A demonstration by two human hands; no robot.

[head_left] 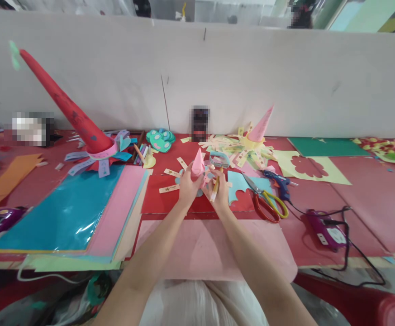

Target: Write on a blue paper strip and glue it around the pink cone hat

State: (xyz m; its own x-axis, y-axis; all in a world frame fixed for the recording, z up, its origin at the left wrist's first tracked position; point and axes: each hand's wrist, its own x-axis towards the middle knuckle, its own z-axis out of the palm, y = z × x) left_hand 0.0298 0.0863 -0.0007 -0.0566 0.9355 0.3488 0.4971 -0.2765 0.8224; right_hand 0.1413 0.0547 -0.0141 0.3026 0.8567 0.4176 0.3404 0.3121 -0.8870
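Note:
My left hand [188, 184] is closed round a small pink paper cone [198, 164], which points upward. On the cone's right side, my right hand [219, 191] is closed with a yellow pen-like tool [215, 188] between its fingers, close to the cone's base. Cream paper strips with star marks [170, 189] fan out around both hands on the red table. Light blue pieces show partly beneath the hands. What the fingertips touch at the cone's base is too small to tell.
Scissors [267, 203] lie right of my hands, beside a blue glue gun [280, 182] and a corded purple box [329, 231]. A tall red cone [71, 113] stands left, near blue and pink sheets [61, 213]. Another pink cone [261, 127] stands behind.

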